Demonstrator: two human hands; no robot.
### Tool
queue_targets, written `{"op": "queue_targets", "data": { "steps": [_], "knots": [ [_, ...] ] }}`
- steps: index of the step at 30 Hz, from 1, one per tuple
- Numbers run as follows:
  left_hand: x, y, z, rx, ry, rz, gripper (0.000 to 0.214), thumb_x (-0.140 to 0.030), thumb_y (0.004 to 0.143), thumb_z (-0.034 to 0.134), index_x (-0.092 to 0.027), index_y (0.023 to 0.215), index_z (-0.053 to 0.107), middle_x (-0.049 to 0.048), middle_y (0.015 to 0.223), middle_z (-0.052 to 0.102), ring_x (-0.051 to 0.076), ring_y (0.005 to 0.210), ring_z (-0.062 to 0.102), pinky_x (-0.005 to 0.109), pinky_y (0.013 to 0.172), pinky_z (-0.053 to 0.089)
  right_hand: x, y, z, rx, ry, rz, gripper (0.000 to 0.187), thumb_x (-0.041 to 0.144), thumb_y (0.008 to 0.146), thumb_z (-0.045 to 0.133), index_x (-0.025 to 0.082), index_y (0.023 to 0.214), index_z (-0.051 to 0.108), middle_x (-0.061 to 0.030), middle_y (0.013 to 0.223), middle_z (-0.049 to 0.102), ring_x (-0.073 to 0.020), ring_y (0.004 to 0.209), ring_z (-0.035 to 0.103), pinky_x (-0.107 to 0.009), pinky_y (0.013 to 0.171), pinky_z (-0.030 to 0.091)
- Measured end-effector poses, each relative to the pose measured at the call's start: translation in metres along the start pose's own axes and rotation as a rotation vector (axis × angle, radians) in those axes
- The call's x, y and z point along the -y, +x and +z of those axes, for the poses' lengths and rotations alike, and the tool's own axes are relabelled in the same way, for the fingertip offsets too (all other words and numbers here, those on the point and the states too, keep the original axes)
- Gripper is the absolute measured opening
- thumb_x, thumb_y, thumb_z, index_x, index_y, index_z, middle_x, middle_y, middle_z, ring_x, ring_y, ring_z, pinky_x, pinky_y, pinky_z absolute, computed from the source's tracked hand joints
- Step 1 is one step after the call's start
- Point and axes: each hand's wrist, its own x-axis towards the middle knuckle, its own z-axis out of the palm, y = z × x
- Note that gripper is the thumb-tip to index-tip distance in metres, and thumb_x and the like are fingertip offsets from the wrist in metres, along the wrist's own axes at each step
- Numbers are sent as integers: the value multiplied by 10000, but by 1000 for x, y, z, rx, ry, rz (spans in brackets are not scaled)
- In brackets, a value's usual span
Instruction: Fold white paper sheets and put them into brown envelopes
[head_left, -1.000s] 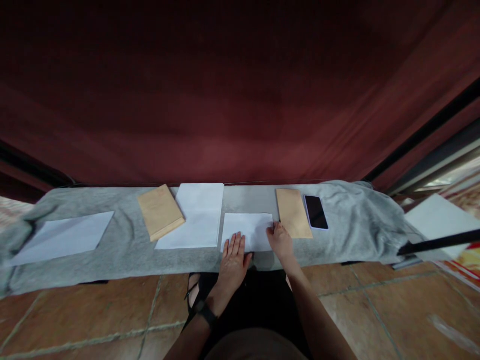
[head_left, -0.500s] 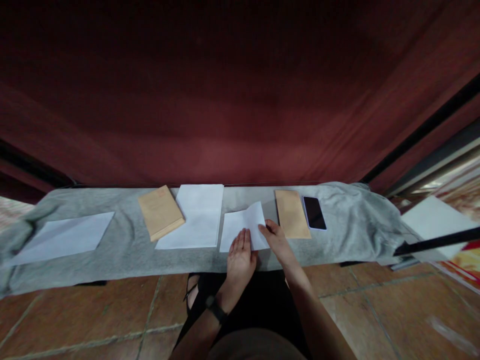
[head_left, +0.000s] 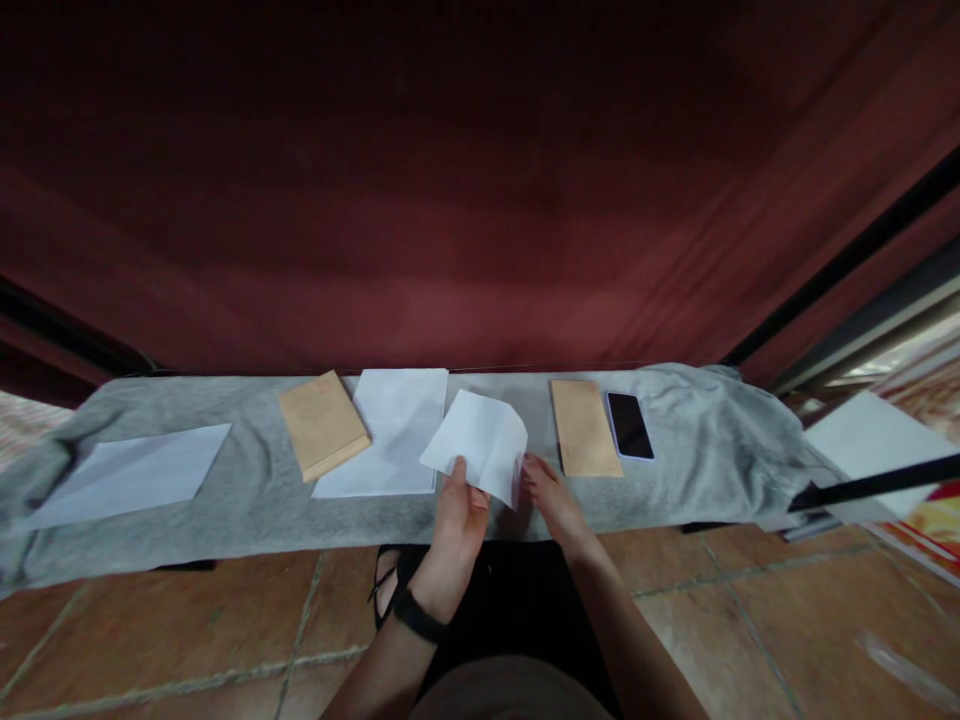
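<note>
A folded white sheet of paper (head_left: 480,440) is lifted off the grey cloth (head_left: 675,450) and tilted, bowed along its right edge. My left hand (head_left: 459,510) grips its lower edge, fingers closed round the paper. My right hand (head_left: 549,495) sits just right of the sheet, fingers touching its lower right corner. A black band shows on my left wrist.
On the cloth lie a large white sheet (head_left: 397,430), a tan envelope (head_left: 322,425) to its left, a white sheet (head_left: 131,475) at far left, another tan envelope (head_left: 581,428) and a dark phone (head_left: 628,425). A dark red curtain (head_left: 450,200) hangs behind. Tiled floor (head_left: 187,630) lies below.
The small white sheet lay flat under both hands; its right side was raised, and now my left hand has lifted it off the cloth and turned it leftward.
</note>
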Motion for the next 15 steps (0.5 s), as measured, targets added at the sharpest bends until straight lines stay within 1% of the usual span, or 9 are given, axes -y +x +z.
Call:
{"op": "queue_targets", "data": {
  "steps": [2, 4, 6, 8, 11, 13, 15],
  "knots": [
    [5, 5, -5, -4, 84, -11, 183, -341, 866, 666, -207, 988, 639, 96, 1063, 742, 251, 1113, 676, 363, 873, 604, -3, -2, 1, 20, 61, 36, 477, 547, 790, 639, 236, 1151, 630, -58, 995, 740, -226, 824, 695, -327, 710, 537],
    [11, 12, -13, -3, 208, 23, 179, -380, 875, 639, -225, 963, 623, 86, 1043, 739, 248, 1108, 677, 371, 855, 610, -4, -1, -1, -14, 87, -23, 467, 487, 766, 652, 209, 1141, 625, -70, 977, 742, -231, 817, 693, -329, 712, 539],
    [15, 18, -22, -12, 298, 63, 140, -360, 862, 635, -240, 928, 606, 69, 1016, 734, 224, 1082, 687, 359, 848, 609, -6, 3, -6, -80, 57, -105, 477, 441, 737, 658, 191, 1141, 618, -78, 963, 738, -234, 825, 689, -334, 730, 540],
    [18, 23, -32, -34, 321, 63, 113, -310, 828, 655, -242, 890, 589, 53, 970, 728, 194, 1021, 706, 342, 839, 605, -8, 10, -13, -139, -40, -155, 502, 435, 723, 653, 188, 1157, 607, -55, 904, 723, -220, 789, 676, -325, 715, 535],
    [20, 27, -44, -65, 291, 1, 175, -237, 748, 720, -223, 809, 557, 22, 846, 705, 162, 837, 721, 330, 780, 605, -9, 20, -23, -253, -267, -230, 558, 417, 733, 615, 183, 1237, 567, -11, 824, 673, -185, 721, 636, -296, 673, 518],
    [21, 27, -51, -82, 271, -24, 231, -193, 689, 765, -206, 792, 559, -3, 782, 681, 136, 720, 695, 316, 731, 601, -8, 24, -27, -324, -437, -297, 582, 372, 759, 577, 163, 1300, 530, -27, 856, 663, -188, 749, 632, -301, 694, 520],
    [22, 27, -57, -96, 268, -6, 280, -157, 650, 789, -192, 850, 597, -13, 788, 673, 117, 688, 673, 292, 708, 594, -6, 26, -31, -351, -583, -363, 585, 329, 797, 537, 142, 1350, 497, -67, 929, 671, -205, 806, 643, -324, 740, 528]
  ]
}}
